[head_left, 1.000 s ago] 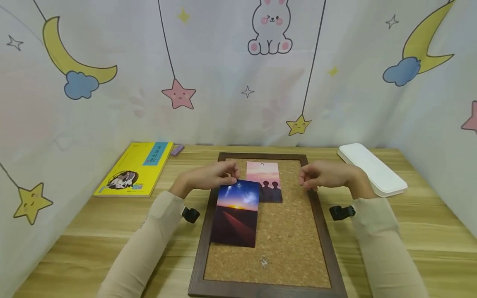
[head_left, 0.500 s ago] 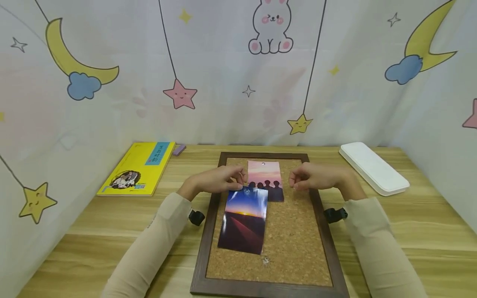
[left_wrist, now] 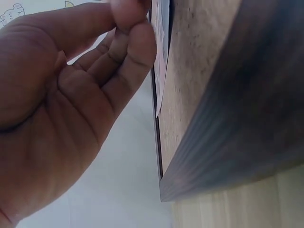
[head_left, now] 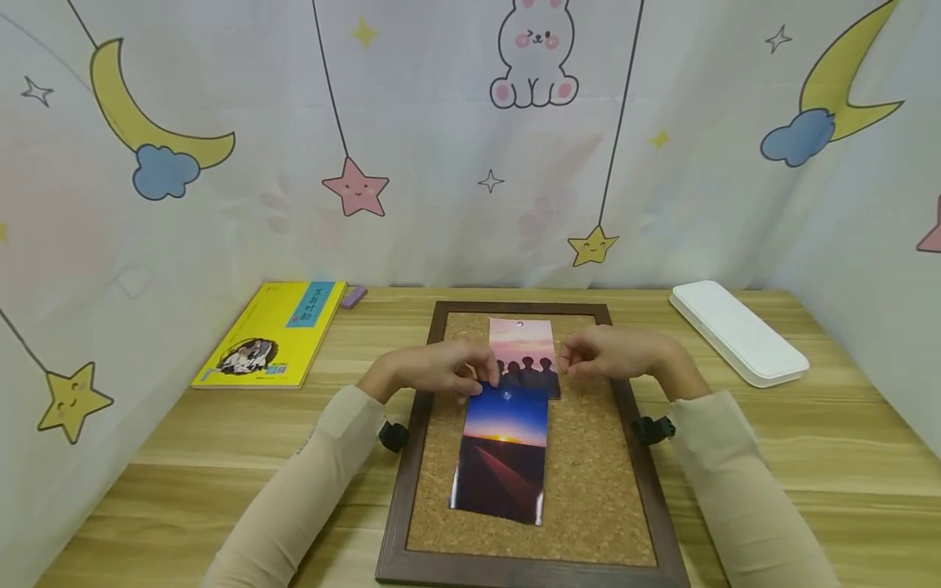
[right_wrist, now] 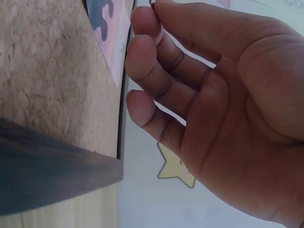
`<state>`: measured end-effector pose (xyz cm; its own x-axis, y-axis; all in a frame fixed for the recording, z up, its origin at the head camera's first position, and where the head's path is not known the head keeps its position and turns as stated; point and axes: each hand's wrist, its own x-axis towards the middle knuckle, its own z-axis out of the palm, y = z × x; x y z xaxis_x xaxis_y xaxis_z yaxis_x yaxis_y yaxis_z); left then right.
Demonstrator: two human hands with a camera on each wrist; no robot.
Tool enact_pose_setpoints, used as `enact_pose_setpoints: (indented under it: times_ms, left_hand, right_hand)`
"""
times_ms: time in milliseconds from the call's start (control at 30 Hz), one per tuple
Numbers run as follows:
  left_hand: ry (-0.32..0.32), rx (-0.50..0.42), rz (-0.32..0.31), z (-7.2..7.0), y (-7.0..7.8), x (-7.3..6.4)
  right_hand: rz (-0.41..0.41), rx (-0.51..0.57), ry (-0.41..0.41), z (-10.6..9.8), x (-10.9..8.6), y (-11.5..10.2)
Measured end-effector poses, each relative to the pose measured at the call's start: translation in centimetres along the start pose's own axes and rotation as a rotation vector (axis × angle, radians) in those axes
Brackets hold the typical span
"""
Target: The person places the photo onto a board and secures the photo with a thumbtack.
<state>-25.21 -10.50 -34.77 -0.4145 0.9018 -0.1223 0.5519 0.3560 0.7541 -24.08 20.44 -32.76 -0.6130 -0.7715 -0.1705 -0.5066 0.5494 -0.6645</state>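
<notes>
My left hand (head_left: pixel 456 367) pinches the upper left corner of a glossy sunset photo (head_left: pixel 503 465) between thumb and finger, over the middle of the framed cork board (head_left: pixel 595 457). A small shiny spot shows near that photo's top edge. Behind it, a pink photo (head_left: pixel 518 336) with dark silhouettes is fixed to the board by a silver tack (head_left: pixel 519 324); the sunset photo overlaps its lower edge. My right hand (head_left: pixel 617 353) is at the pink photo's right side, thumb and forefinger together around a small metallic thing (right_wrist: pixel 152 3), mostly hidden and cut off by the right wrist view.
A yellow book (head_left: pixel 272 335) lies at the back left, with a small purple block (head_left: pixel 354 296) beside it. At the back right lies a white case (head_left: pixel 738 333). The board's dark frame (head_left: pixel 657 490) borders the cork, and a patterned curtain (head_left: pixel 441 163) hangs behind the table.
My left hand has brought the sunset photo rightward and nearer, covering a whitish patch on the cork. My right hand has moved left toward the pink photo.
</notes>
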Motion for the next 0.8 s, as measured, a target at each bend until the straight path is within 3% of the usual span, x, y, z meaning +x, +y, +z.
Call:
enact_pose_setpoints:
  times_ms: [500, 800]
  left_hand:
    - [-0.041, -0.111, -0.071, 1.3, 0.3, 0.8]
    - [-0.085, -0.041, -0.088, 1.3, 0.8, 0.9]
  right_hand:
    - [-0.040, -0.026, -0.030, 1.2, 2.0, -0.4]
    - [-0.090, -0.094, -0.074, 2.9, 3.3, -1.5]
